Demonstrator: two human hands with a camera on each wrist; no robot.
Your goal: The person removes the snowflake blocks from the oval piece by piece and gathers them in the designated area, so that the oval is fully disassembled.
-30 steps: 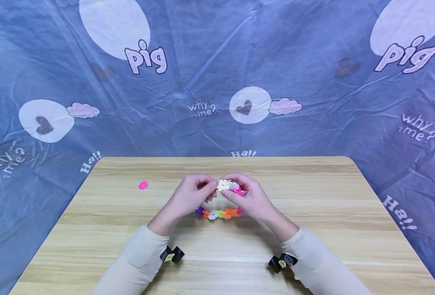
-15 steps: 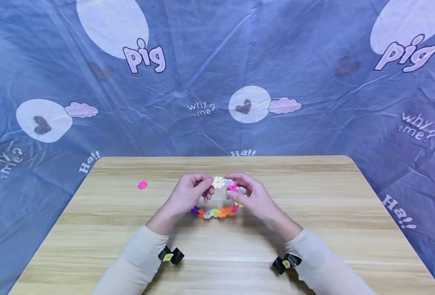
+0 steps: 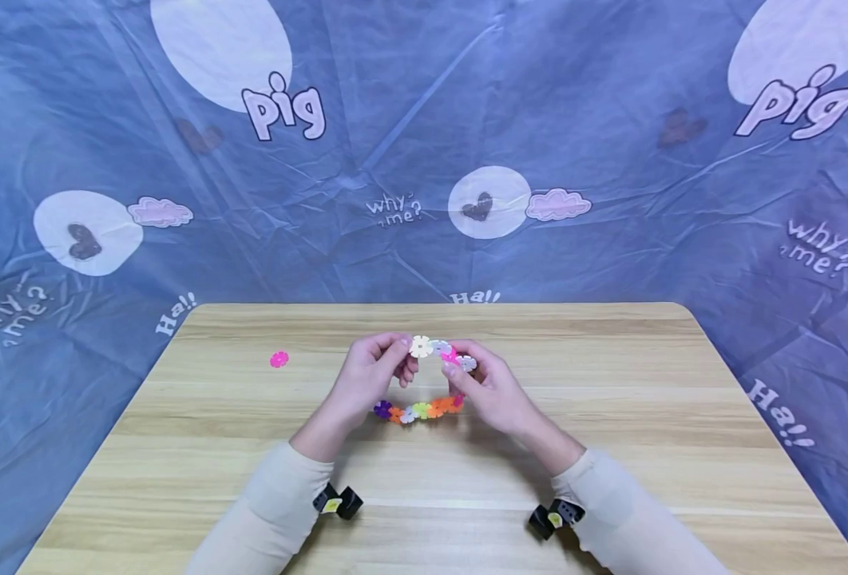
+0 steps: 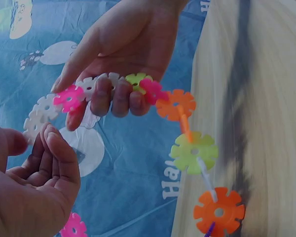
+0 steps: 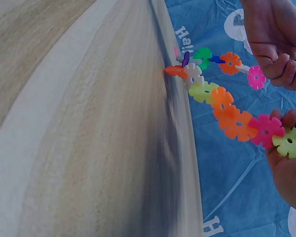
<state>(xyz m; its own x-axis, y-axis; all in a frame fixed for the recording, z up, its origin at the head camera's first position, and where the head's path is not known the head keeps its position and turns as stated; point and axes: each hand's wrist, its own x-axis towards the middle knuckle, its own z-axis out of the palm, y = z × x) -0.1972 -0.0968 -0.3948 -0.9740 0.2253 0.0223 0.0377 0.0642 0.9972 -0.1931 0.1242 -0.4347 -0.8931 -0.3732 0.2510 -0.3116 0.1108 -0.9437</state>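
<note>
A chain of flower-shaped plastic interlocking discs (image 3: 422, 410) hangs in a loop between both hands, in orange, yellow-green, pink, white and other colours. My left hand (image 3: 366, 371) pinches a cream disc (image 3: 420, 346) at the upper part of the loop. Around the pink and white discs of the upper right stretch, my right hand (image 3: 492, 383) grips the chain, its fingers curled over them in the left wrist view. A pink disc (image 5: 256, 77) beside the left hand leads into an orange, blue and green stretch in the right wrist view. My left fingers hide where the loop meets there.
One loose pink disc (image 3: 279, 359) lies on the wooden table (image 3: 180, 447), left of the hands. Behind the table's far edge hangs a blue printed cloth (image 3: 395, 263). A black camera (image 3: 339, 501) is strapped to each wrist.
My right hand has let go of the cream disc and grips farther along the chain, at the pink disc. The upper stretch has spread out, rising slightly with my left hand.
</note>
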